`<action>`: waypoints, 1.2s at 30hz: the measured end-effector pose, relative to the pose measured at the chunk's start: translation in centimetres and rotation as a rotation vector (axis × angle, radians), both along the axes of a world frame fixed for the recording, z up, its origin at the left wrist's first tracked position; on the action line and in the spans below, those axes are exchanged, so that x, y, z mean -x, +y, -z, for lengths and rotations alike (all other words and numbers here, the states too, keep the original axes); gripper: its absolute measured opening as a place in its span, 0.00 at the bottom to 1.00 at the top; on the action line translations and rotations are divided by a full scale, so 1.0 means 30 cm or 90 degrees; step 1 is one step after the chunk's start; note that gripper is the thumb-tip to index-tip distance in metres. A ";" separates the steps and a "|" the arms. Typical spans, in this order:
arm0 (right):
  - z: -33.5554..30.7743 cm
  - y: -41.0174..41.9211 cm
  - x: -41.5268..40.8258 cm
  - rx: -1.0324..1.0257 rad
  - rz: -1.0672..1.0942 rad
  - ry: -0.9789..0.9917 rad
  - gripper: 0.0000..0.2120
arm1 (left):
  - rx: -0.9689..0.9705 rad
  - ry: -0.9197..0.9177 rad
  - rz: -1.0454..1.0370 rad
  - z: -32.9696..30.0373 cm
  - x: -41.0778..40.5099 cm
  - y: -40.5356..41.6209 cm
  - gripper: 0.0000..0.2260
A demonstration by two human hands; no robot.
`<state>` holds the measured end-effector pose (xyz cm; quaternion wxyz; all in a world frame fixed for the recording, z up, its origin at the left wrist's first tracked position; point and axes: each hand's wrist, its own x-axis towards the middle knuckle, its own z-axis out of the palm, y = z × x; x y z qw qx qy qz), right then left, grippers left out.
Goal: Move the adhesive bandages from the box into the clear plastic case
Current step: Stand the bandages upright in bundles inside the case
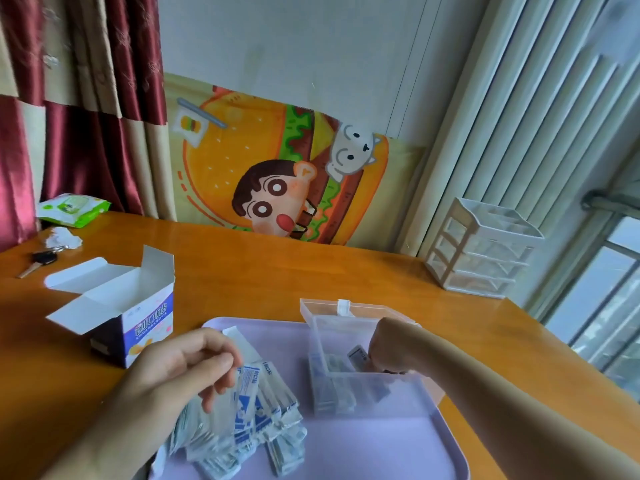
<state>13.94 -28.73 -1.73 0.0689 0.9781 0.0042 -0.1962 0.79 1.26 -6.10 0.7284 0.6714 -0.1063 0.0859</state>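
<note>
The bandage box (135, 317) stands open on the table at the left, flaps up. A heap of blue-and-white wrapped bandages (249, 420) lies on the lilac tray (381, 448). My left hand (187, 365) hovers over the heap and pinches a few bandages between thumb and fingers. The clear plastic case (367, 389) stands on the tray to the right, its lid raised at the back. Several bandages lie inside it. My right hand (391, 348) reaches down into the case, fingers curled around a bandage.
A white mini drawer unit (485, 247) stands at the back right near the window. At the far left lie a green wipes pack (72, 209), crumpled tissue (64, 237) and a key (40, 261). A cartoon burger cloth (277, 168) leans against the wall.
</note>
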 end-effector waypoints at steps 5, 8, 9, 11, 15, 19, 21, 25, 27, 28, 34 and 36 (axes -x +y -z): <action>0.036 0.015 -0.032 -0.020 0.017 -0.013 0.17 | 0.021 -0.004 -0.012 -0.012 0.006 0.015 0.06; 0.064 0.014 -0.035 0.005 -0.003 -0.046 0.23 | 0.031 0.002 -0.025 -0.025 0.014 0.018 0.07; 0.063 0.018 -0.032 -0.016 0.002 -0.046 0.21 | 0.034 0.006 -0.027 -0.029 0.017 0.019 0.07; 0.044 0.023 -0.020 -0.039 0.014 -0.045 0.16 | 0.041 0.007 -0.033 -0.036 0.019 0.021 0.07; 0.055 0.016 -0.030 -0.025 -0.021 -0.048 0.22 | 0.049 0.014 -0.041 -0.044 0.022 0.022 0.08; 0.040 0.015 -0.017 -0.034 -0.013 -0.040 0.18 | 0.051 0.015 -0.050 -0.047 0.018 0.034 0.06; 0.020 0.008 -0.007 -0.078 0.049 -0.002 0.13 | 0.042 0.011 -0.080 -0.046 0.013 0.043 0.08; -0.061 0.004 0.061 -0.094 0.050 -0.267 0.08 | 0.051 0.013 -0.228 -0.039 -0.012 0.084 0.09; -0.096 0.041 0.133 -0.149 -0.003 -0.478 0.09 | 0.061 0.020 -0.287 -0.039 -0.026 0.111 0.10; -0.108 0.077 0.181 -0.199 -0.047 -0.566 0.09 | 0.069 0.025 -0.310 -0.037 -0.029 0.124 0.11; -0.093 0.356 0.434 -0.472 -0.359 -0.520 0.07 | 0.076 0.049 -0.361 -0.050 -0.031 0.156 0.12; -0.039 0.444 0.445 -0.500 -0.399 -0.416 0.06 | 0.061 0.064 -0.375 -0.051 -0.032 0.167 0.11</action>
